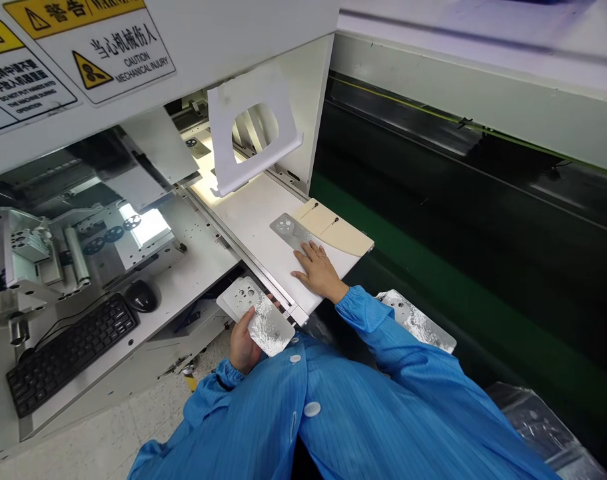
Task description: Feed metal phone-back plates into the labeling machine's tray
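My left hand (244, 343) grips silvery phone back covers (269, 325) close to my body, thumb on top. They look stacked, with camera holes at the far end and a shiny, crinkled surface. My right hand (320, 270) lies with fingers spread over the near end of a single grey phone back cover (287, 228). That cover rests flat on the white feed belt (243, 212), beside a cream-coloured guide plate (336, 227). Its near end is partly hidden under my fingers.
A white shield with a cut-out (223, 150) hangs over the belt's lit far end. More silvery covers (423, 323) lie right of my right sleeve. Keyboard (73, 353) and mouse (141, 296) sit on the left ledge. Clear plastic (538, 420) is at lower right.
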Tool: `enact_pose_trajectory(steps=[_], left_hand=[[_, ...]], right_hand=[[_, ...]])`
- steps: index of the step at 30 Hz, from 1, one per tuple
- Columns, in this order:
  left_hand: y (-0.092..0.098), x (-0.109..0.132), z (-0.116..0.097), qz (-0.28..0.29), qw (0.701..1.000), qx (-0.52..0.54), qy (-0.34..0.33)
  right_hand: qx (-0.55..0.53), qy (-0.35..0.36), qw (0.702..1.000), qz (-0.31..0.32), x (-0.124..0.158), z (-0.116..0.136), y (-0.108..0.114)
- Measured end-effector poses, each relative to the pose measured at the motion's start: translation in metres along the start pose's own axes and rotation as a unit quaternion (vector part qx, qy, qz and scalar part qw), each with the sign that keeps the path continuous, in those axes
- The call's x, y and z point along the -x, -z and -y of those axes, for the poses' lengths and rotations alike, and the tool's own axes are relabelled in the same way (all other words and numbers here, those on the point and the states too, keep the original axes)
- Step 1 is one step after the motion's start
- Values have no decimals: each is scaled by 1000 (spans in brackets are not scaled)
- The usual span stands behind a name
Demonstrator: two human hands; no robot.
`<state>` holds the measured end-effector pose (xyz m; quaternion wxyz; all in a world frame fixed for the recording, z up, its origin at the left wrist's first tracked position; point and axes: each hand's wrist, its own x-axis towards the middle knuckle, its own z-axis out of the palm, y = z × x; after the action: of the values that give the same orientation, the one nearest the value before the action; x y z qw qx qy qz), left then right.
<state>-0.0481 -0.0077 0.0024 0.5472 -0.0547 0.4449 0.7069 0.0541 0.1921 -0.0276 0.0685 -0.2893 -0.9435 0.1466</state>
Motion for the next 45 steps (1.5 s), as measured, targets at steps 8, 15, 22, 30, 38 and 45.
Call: enact_pose_trajectory(steps=[8,15,22,30,38,45], left_hand=[[-2,-1,0,-16,1000,2,-10],[-5,1,0,-8,1000,20,-1],[1,15,3,23,999,28,-13],[31,79,25,23,991,19,-132],[63,168,92,-80,966,-4,-246],[79,230,144,-102,957,-28,-271]], right_hand=[[-10,0,1000,-7,1,2,4],[-125,49,986,-97,38,33,3],[-308,83,945,-76,88,77,5],[-361,89,925,74,130,116,7],[-398,135,886,194,207,158,-5],[-400,156,873,233,277,174,-6]])
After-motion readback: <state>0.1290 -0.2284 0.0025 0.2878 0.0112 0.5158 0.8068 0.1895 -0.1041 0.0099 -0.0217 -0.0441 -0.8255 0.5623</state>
